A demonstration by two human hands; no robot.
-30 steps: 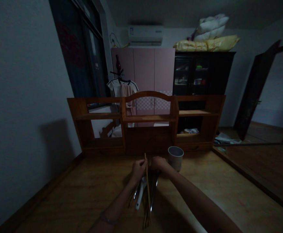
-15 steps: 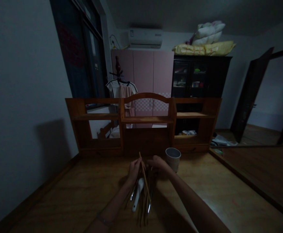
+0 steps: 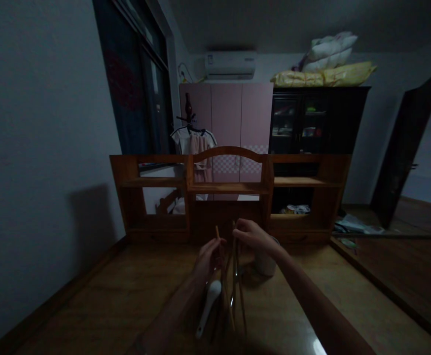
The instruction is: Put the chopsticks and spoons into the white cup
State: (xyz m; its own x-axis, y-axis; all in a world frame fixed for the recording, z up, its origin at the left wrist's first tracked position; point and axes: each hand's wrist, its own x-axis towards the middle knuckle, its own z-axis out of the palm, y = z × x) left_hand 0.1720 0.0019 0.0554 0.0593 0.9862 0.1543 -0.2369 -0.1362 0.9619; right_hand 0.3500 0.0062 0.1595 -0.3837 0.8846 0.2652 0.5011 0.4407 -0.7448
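Observation:
Above the wooden tabletop, my left hand (image 3: 208,259) pinches a chopstick (image 3: 217,232), its upper end sticking up past the fingers. My right hand (image 3: 251,234) has its fingers closed on chopsticks (image 3: 242,305) that hang downward; their exact number is hard to make out. A white spoon (image 3: 210,304) lies on the table below my left hand, its bowl toward the shelf. More thin sticks and a shiny metal utensil (image 3: 232,300) show dimly between the hands. Behind my right wrist stands a pale cylindrical cup (image 3: 265,264), its rim mostly covered.
A wooden shelf unit (image 3: 229,187) runs along the back of the table (image 3: 149,291). On the left is a wall (image 3: 45,148); a raised edge (image 3: 378,283) borders the right side. The room is dim.
My right hand has risen, lifting chopsticks off the pile, and its arm now covers part of the cup. My left hand stays near its place with a chopstick. The view has shifted slightly.

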